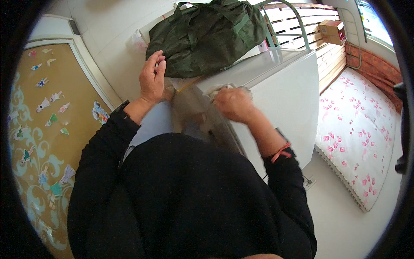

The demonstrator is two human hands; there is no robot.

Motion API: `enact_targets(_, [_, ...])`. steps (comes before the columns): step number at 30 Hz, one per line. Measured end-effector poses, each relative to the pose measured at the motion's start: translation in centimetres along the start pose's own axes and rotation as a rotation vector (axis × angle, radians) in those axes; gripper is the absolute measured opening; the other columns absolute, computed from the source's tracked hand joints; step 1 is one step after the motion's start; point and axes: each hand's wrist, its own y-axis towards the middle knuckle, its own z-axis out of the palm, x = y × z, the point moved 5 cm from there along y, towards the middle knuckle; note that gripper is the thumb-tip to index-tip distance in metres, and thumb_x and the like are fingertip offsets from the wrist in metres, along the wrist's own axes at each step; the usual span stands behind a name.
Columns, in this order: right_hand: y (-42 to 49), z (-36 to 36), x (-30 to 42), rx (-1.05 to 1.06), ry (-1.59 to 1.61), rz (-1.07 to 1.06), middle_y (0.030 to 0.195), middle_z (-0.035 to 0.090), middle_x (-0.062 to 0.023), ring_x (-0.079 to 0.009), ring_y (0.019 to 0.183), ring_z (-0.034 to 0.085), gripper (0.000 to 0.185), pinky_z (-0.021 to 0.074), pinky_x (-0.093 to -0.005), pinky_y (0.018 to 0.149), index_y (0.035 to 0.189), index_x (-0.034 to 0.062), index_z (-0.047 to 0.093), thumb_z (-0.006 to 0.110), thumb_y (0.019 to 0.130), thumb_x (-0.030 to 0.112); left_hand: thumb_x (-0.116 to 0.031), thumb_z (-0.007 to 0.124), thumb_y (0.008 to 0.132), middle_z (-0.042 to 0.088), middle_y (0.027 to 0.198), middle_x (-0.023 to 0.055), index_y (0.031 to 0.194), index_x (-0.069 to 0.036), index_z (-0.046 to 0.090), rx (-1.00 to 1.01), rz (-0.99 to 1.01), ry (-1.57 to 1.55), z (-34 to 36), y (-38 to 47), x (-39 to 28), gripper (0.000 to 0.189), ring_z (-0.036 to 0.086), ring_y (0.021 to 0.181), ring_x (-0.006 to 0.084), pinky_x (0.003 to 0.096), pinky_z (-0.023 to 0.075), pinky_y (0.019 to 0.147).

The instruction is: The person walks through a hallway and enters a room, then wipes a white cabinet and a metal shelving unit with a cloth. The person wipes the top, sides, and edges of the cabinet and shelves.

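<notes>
My right hand [233, 103] presses a crumpled light-coloured cloth [212, 91] onto the upper edge of what looks like a refrigerator. Its side panel [281, 103] is white, and its glossy grey-brown front [190, 106] gives blurred reflections. The hand itself is slightly blurred. With fingers up and thumb a little apart, my left hand [152, 77] is raised at the left end of a large dark green fabric bag [210, 42]. It holds nothing that I can see; whether it touches the bag I cannot tell. The bag rests on top of the appliance.
A brown door or panel [58, 129] with figure stickers stands at left. Behind the bag at right is a green metal bed frame [302, 22] with wooden slats [333, 53]; a cardboard box [331, 32] sits there. A flower-patterned mattress [359, 136] lies right of the appliance, near a wall socket [309, 183].
</notes>
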Motion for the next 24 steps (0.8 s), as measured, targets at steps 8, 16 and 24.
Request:
enact_targets(8, [-1.4,-3.1,-13.1,0.067,-0.068,0.547,0.105,0.065,-0.0137,-0.0287,0.103,0.061,0.035,0.0445,-0.0476,0.088,0.096,0.0096,0.069,0.044,0.087,0.032,-0.022,0.054,0.094,0.065,0.099,0.0072,0.119,-0.005,0.056,-0.010,0.017,0.014,-2.1,-1.3,1.8,0.031,0.061,0.082,0.0148,0.0271,0.0490,0.071])
enact_targets(16, [-2.3,-0.4,5.1,-0.428,0.202,0.056,0.083,0.065,-0.0113,-0.0264,0.087,0.063,0.019,0.0482,-0.0391,0.083,0.081,0.0038,0.065,0.051,0.084,0.017,-0.023,0.054,0.093,0.065,0.092,0.0058,0.118,-0.005,0.057,-0.032,0.104,0.077,-2.8,-2.2,0.2,0.031,0.059,0.072,0.0126,0.0268,0.0487,0.070])
enact_targets(24, [-14.4,9.7,10.3,-0.573,2.416,0.244,0.108,0.063,-0.0115,-0.0251,0.097,0.061,0.032,0.0485,-0.0393,0.087,0.111,0.0040,0.059,0.042,0.096,0.027,-0.021,0.053,0.093,0.067,0.092,0.0060,0.118,-0.004,0.057,0.156,0.205,0.028,3.1,-6.4,-3.0,0.031,0.061,0.078,0.0139,0.0272,0.0484,0.074])
